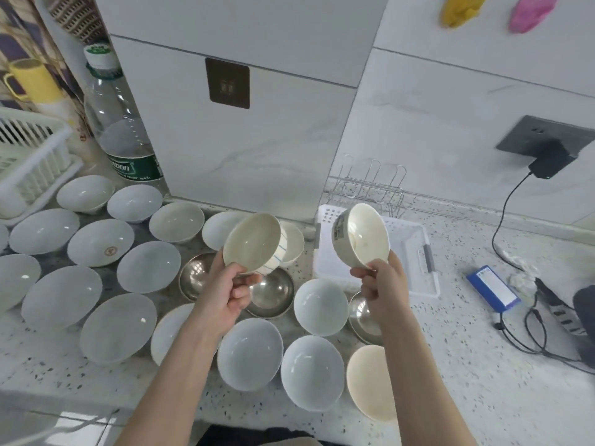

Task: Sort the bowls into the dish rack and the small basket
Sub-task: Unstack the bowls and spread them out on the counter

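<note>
My left hand [225, 294] grips a cream bowl with blue stripes [252, 243], my right hand [380, 284] pinches a plain cream bowl [360, 235], both raised over the speckled counter [467, 365] and tipped with their mouths facing me. Below lie roughly sixteen white bowls and three steel ones. The white tray with the wire dish rack [373, 185] sits just behind my right bowl.
</note>
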### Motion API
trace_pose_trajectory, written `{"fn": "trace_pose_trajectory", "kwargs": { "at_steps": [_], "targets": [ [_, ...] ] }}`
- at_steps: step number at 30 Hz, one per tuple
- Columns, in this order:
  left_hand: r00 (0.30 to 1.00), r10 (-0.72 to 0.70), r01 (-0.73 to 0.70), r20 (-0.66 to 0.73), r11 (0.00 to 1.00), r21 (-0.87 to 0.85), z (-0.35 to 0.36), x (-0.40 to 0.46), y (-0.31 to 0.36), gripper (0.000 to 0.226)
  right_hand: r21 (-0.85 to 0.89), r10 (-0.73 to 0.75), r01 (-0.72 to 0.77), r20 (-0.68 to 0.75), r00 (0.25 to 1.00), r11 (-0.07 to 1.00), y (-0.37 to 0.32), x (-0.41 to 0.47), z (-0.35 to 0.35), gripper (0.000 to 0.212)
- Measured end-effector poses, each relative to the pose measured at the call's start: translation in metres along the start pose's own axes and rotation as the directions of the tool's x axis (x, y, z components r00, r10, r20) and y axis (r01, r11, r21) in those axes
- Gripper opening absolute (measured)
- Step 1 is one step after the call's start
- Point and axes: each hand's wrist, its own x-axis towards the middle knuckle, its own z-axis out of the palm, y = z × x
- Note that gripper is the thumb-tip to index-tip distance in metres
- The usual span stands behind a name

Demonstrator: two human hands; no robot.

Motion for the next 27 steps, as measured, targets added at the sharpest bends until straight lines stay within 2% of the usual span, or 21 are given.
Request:
{"fn": "trace_pose_trajectory", "kwargs": {
  "at_steps": [7,12,16,20,27],
  "targets": [
    [1.0,-0.027,0.027,0.004,0.998,0.065,0.064,-0.027,-0.063,0.037,0.085,-0.089,0.105,-0.168,0.982,0.991,0.003,-0.016,-0.121,0.052],
    [0.998,-0.068,0.066,0.009,0.991,0.114,0.095,-0.048,-0.105,0.044,-0.007,-0.08,0.081,-0.269,0.96,0.997,0.024,-0.019,-0.19,0.053],
    [0.998,-0.064,0.066,-0.015,0.99,0.122,0.11,-0.059,-0.131,0.049,-0.138,-0.045,0.008,-0.267,0.963,0.99,0.042,-0.013,-0.217,0.063],
    [0.997,-0.071,0.075,-0.027,0.985,0.156,0.114,-0.061,-0.15,0.051,-0.246,-0.019,-0.032,-0.201,0.979,0.969,0.053,-0.004,-0.225,0.07],
    [0.996,-0.081,0.085,-0.026,0.964,0.252,0.123,-0.06,-0.169,0.055,-0.33,0.018,-0.05,-0.1,0.995,0.943,0.055,0.017,-0.229,0.07]
  ]
}}
